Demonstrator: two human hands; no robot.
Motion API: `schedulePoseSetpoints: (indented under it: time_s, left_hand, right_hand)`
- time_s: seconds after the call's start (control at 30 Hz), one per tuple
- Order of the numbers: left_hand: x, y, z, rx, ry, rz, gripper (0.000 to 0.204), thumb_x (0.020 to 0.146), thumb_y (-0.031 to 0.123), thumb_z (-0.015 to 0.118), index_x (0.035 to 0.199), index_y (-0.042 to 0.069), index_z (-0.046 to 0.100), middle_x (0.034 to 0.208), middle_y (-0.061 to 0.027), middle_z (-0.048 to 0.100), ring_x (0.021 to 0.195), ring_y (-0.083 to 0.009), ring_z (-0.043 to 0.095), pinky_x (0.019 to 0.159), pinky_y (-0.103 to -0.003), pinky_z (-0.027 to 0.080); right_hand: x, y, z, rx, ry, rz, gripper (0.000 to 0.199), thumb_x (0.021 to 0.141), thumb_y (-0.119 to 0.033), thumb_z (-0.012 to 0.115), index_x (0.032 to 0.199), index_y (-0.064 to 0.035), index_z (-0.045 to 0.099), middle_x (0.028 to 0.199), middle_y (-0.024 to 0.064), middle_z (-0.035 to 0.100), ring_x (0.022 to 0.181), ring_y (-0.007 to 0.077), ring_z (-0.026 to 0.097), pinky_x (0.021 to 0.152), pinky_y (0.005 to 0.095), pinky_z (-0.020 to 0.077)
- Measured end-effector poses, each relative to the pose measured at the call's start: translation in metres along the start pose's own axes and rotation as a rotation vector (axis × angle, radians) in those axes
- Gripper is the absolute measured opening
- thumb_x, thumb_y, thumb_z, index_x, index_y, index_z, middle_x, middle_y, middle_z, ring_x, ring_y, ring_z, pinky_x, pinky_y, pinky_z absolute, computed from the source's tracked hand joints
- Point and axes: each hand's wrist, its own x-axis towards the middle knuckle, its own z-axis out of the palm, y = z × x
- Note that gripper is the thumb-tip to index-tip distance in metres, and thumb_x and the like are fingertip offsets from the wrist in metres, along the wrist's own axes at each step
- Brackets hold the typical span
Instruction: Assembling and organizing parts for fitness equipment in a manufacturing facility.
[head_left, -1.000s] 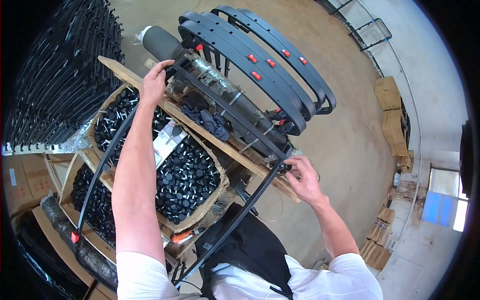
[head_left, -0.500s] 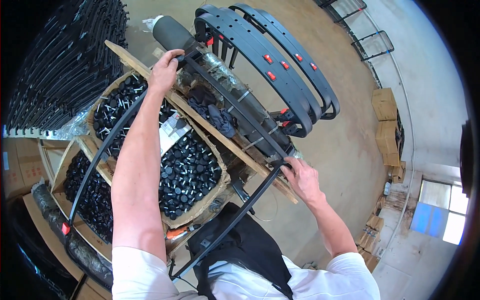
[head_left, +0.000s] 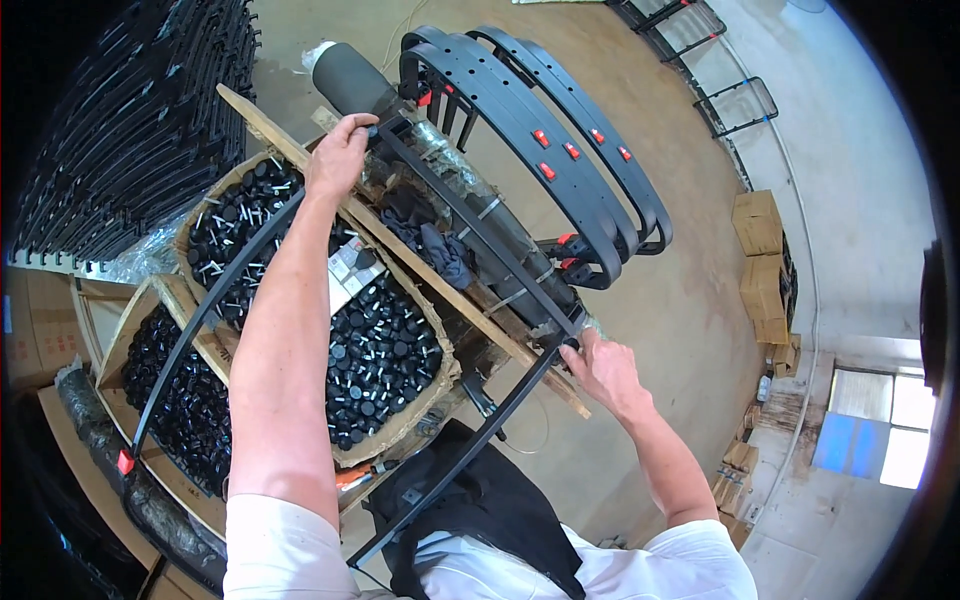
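Note:
A black metal frame (head_left: 470,225) with a curved side at the left lies tilted across the work stand in front of me. At its far left corner my left hand (head_left: 340,160) pinches a small dark round-headed screw foot (head_left: 373,131). My right hand (head_left: 605,372) is closed at the near right corner of the frame, thumb and fingers together; whatever sits between them is hidden. Below my left forearm are bins of black round-headed screw feet (head_left: 385,350), with a white printed card (head_left: 350,272) lying on top.
A wooden plank (head_left: 460,300) and a wrapped roll (head_left: 350,80) lie under the frame. Curved black frames with red clips (head_left: 520,110) stand beyond. Black metal parts (head_left: 130,130) are stacked at far left; cardboard boxes (head_left: 765,290) line the right wall. An orange-handled tool (head_left: 355,477) lies below the bins.
The view has shifted slightly. Both hands stay at the same corners of the frame, and the fingers of my left hand have turned a little around the screw foot.

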Motion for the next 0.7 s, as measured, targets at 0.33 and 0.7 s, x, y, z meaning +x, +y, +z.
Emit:
schedulePoseSetpoints:
  time_s: [0.33,0.7]
  left_hand:
    - [-0.001,-0.008,0.003,0.139,0.028,0.19,0.036,0.102,0.033,0.066,0.138,0.033,0.07,0.13,-0.0038,0.07,0.114,-0.0239,0.069,0.101,-0.04,0.053]
    - [-0.01,0.007,-0.005,0.21,0.028,0.097,0.034,0.101,0.033,0.065,0.135,0.029,0.072,0.135,-0.0053,0.07,0.118,-0.0251,0.069,0.103,-0.04,0.052]
  right_hand:
    - [-0.006,-0.012,-0.013,-0.317,-0.001,-0.04,0.038,0.089,-0.041,0.074,0.093,-0.0035,0.073,0.081,0.0189,0.075,0.078,0.0394,0.075,0.071,0.0509,0.0593]
    - [0.002,-0.019,-0.017,-0.334,0.124,-0.284,0.027,0.092,-0.026,0.069,0.101,-0.0012,0.064,0.072,0.0172,0.071,0.073,0.04,0.073,0.068,0.0519,0.0589]
